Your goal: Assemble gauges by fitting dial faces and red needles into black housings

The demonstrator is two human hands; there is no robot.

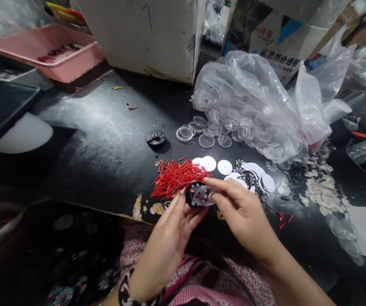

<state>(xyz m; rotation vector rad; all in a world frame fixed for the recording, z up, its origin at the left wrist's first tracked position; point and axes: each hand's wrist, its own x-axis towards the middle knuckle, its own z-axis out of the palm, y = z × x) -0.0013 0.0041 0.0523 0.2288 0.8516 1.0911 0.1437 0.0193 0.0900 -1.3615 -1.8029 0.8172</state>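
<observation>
My left hand (175, 223) is closed round a small round black gauge (190, 194) with a printed dial. Between the fingertips of my right hand (238, 208) is a clear round lens (204, 196), held over the gauge's face and overlapping it. Whether the lens is seated in the rim I cannot tell. Just beyond my hands lies a heap of red pointers (176, 176). White and black dial discs (250, 174) are spread to the right of the heap. Another black gauge body (155, 139) with a brass stem stands farther back.
A plastic bag (247, 97) spills clear lenses (206, 140) at the back right. Small pale metal parts (321, 187) are piled at the right. A pink bin (55, 51) and a large white box (141, 38) stand at the back. Below the table's front edge, finished-looking gauges (61, 295) lie in a dark container.
</observation>
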